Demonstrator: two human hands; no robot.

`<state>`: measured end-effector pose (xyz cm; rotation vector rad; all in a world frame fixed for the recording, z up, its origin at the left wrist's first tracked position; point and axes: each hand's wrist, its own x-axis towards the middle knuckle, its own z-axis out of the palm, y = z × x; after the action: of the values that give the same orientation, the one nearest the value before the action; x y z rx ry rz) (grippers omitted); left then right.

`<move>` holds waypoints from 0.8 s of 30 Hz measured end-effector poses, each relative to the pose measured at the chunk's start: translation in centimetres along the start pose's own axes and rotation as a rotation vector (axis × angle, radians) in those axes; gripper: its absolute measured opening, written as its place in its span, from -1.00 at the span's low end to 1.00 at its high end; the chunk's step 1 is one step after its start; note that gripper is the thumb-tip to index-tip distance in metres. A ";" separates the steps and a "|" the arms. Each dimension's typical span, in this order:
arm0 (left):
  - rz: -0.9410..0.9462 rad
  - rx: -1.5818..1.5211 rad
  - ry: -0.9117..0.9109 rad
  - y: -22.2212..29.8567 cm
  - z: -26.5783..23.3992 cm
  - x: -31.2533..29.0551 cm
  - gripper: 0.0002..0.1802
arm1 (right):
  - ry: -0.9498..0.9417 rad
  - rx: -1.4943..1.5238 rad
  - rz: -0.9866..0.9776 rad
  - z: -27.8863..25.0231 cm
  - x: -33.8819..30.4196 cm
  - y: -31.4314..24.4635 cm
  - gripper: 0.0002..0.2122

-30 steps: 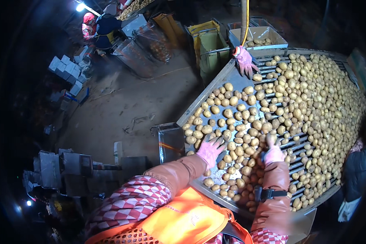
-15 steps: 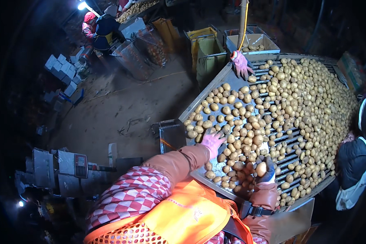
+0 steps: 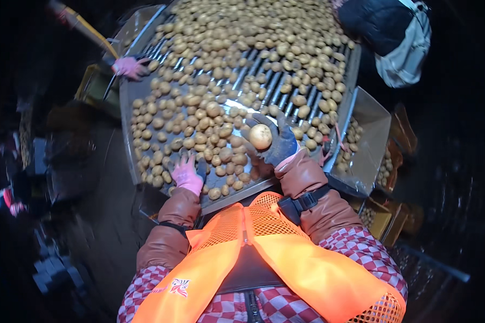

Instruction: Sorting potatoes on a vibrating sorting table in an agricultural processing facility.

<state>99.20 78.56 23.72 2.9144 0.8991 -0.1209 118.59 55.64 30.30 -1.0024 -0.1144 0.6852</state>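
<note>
My left hand (image 3: pixel 187 173), in a pink and dark glove, rests with fingers spread on loose potatoes (image 3: pixel 202 137) at the near left of a metal sorting table (image 3: pixel 215 203). My right hand (image 3: pixel 281 144), in a dark blue-grey glove, cups a large pale potato (image 3: pixel 260 137). The fingers curl beside it, above the table's near half. Several brownish potatoes lie between my two hands. Farther off, bars of a roller grate (image 3: pixel 275 97) show between many more potatoes.
Another pink glove (image 3: pixel 130 67) lies over the table's left edge by a pole (image 3: pixel 89 29); its arm is not visible. A cardboard box (image 3: pixel 369 126) with potatoes stands at the right edge. At the far right is a person's dark sleeve (image 3: pixel 374 24).
My view has swung right, so the table now lies straight ahead. My right hand still has the large potato, now with the palm turned more upward. My left hand stays on the potatoes.
</note>
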 end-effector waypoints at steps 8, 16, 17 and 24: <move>0.127 0.246 0.040 -2.5 2.8 -0.7 -0.27 | 0.166 -0.279 -0.220 -7.8 -10.1 -5.6 -0.54; 0.139 0.134 0.048 -1.8 2.5 0.2 -0.47 | 0.916 0.815 -0.200 -27.3 -28.0 -7.2 -0.73; 0.139 0.137 0.045 -2.0 2.5 0.1 -0.47 | 1.027 0.783 -0.186 -28.3 -29.7 -7.3 -0.75; 0.188 0.143 0.076 -2.7 2.7 0.2 -0.24 | 0.985 0.745 0.088 -29.1 -30.6 -5.3 -0.70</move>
<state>97.73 80.59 20.84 3.1375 0.6465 -0.0642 108.35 14.67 25.11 -0.5236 0.9844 0.2052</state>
